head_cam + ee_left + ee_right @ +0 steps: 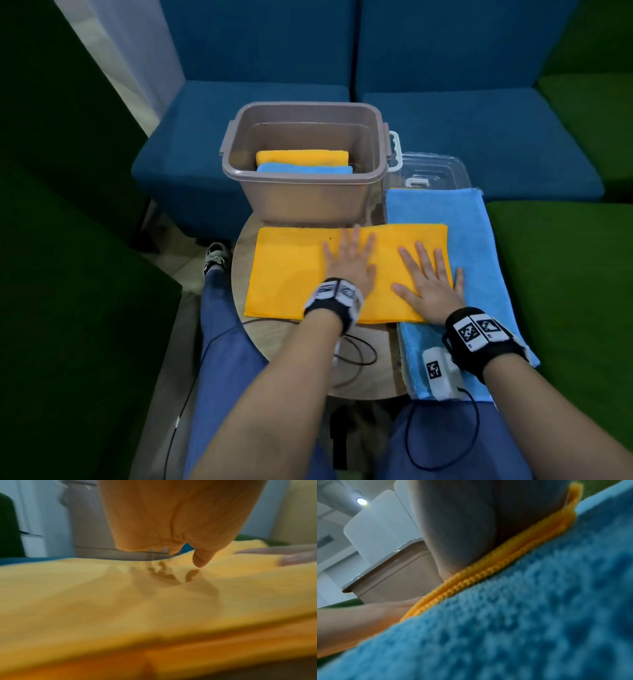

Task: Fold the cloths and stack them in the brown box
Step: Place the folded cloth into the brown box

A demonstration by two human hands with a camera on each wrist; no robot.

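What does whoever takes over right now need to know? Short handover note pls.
Left hand: open, flat on the orange cloth.
Right hand: open, flat on the same cloth's right end, which overlaps the blue pile.
Brown box: at the table's far edge, lid off beside it.
Done: a folded orange and a folded blue cloth are in the box; the orange cloth on the table looks folded once.
Left: finish folding it, box it, then work through the blue pile.
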